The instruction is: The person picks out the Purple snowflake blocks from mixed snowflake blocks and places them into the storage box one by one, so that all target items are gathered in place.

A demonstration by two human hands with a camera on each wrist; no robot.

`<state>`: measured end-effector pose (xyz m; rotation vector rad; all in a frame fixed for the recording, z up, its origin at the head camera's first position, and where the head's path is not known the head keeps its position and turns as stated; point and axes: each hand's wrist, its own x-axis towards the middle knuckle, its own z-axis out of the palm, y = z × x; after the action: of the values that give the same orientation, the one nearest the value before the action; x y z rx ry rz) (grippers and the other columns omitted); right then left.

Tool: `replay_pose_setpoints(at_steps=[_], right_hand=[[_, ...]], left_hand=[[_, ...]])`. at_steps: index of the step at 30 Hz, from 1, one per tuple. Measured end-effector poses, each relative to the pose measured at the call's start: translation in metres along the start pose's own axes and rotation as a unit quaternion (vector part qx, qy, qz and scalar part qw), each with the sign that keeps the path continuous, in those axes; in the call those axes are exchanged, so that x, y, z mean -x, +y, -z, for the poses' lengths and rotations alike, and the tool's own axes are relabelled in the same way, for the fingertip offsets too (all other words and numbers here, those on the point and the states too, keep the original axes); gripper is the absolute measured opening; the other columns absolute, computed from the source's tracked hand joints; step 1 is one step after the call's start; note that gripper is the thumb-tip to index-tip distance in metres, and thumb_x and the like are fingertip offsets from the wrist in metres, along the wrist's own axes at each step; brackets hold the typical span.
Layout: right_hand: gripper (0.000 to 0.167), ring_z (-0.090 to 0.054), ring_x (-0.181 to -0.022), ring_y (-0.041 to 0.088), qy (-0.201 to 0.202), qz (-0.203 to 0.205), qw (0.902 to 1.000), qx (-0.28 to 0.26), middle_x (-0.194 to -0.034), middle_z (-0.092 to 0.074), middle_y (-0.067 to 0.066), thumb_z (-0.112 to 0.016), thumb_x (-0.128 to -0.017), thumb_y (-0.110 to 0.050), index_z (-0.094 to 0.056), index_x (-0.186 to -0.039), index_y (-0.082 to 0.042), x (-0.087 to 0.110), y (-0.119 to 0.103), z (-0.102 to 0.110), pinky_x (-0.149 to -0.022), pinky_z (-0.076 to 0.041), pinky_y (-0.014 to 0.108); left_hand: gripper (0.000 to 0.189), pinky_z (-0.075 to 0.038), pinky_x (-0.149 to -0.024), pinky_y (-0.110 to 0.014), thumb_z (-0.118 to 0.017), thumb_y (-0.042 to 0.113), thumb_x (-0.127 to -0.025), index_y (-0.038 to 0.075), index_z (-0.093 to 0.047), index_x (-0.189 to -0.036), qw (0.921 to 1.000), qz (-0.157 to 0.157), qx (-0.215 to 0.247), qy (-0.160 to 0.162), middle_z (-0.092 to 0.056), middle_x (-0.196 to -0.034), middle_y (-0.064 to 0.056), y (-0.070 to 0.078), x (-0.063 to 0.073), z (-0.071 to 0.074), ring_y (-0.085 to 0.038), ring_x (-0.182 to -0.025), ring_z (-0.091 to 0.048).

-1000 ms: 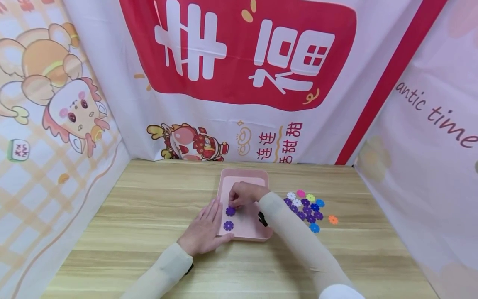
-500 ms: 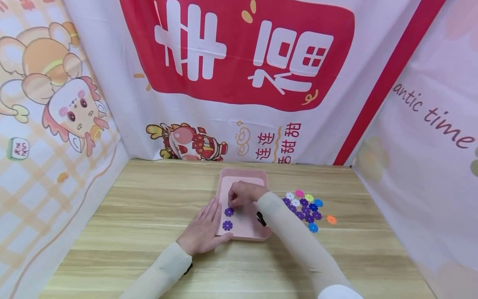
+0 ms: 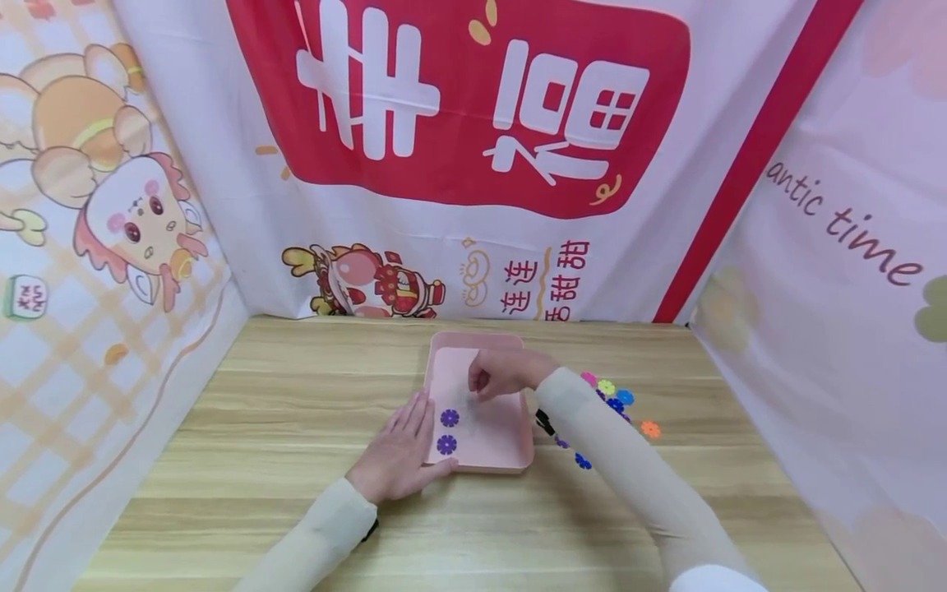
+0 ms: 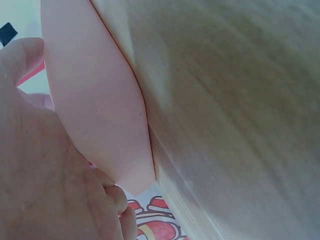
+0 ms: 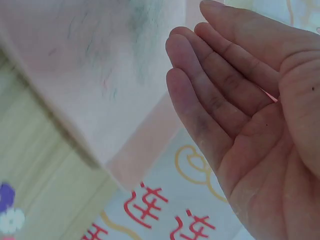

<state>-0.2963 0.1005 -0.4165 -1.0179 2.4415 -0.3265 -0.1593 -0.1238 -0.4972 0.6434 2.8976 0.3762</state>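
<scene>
A shallow pink tray (image 3: pixel 491 470) lies on the table, with two purple flower-shaped discs, the upper disc (image 3: pixel 449 418) and the lower disc (image 3: pixel 446 445), on its floor near the left side. My left hand (image 3: pixel 395 456) rests along the tray's left wall, fingers straight and thumb at the near corner. In the left wrist view the palm lies against the pink wall (image 4: pixel 100 95). Above the tray's far right part is my right hand (image 3: pixel 506 372), holding nothing. The right wrist view shows its fingers (image 5: pixel 200 85) loosely bent with bare skin between them and the thumb.
To the right of the tray lies a loose group of flower discs, partly hidden by my right forearm: a yellow disc (image 3: pixel 607 387), a light blue disc (image 3: pixel 625 397), an orange disc (image 3: pixel 650 429) and several others. Printed cloth (image 3: pixel 473 197) stands behind the table (image 3: pixel 311 395).
My right hand has let go of the upper purple disc and moved up and to the right, its forearm now covering part of the disc group. The left hand stays at the tray.
</scene>
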Motion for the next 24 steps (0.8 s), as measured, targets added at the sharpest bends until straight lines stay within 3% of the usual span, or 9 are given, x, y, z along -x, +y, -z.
replay_pose_setpoints(at_steps=[8,19,24], right_hand=[[0.033,-0.071,-0.105,0.013,-0.005,-0.029,0.9995,-0.009,-0.121,-0.077,0.009,-0.083,-0.093,-0.015,-0.076,-0.125,-0.010,0.041,0.011,0.005,-0.097,-0.062,0.031],[0.030,-0.072,-0.110,0.015,0.025,-0.049,0.9983,-0.017,-0.120,-0.078,0.000,-0.081,-0.094,-0.018,-0.077,-0.124,-0.019,0.089,0.024,-0.003,-0.102,-0.061,0.038],[0.031,-0.071,-0.110,0.014,0.044,-0.062,0.9970,-0.013,-0.120,-0.078,-0.003,-0.081,-0.095,-0.025,-0.077,-0.125,-0.020,0.108,0.037,-0.016,-0.101,-0.062,0.038]], left_hand=[[0.103,-0.016,-0.136,-0.054,-0.046,0.070,-0.103,-0.005,-0.017,-0.166,1.0000,0.002,0.000,-0.006,-0.006,-0.177,-0.022,0.002,-0.001,-0.001,-0.038,-0.166,-0.008],[0.101,-0.016,-0.136,-0.053,-0.045,0.070,-0.103,-0.006,-0.019,-0.166,1.0000,-0.001,-0.007,0.004,-0.007,-0.177,-0.023,0.002,-0.001,0.000,-0.039,-0.166,-0.008],[0.101,-0.015,-0.136,-0.054,-0.045,0.069,-0.104,-0.007,-0.019,-0.165,1.0000,-0.005,-0.002,0.002,-0.006,-0.177,-0.024,0.002,0.000,0.001,-0.039,-0.166,-0.007]])
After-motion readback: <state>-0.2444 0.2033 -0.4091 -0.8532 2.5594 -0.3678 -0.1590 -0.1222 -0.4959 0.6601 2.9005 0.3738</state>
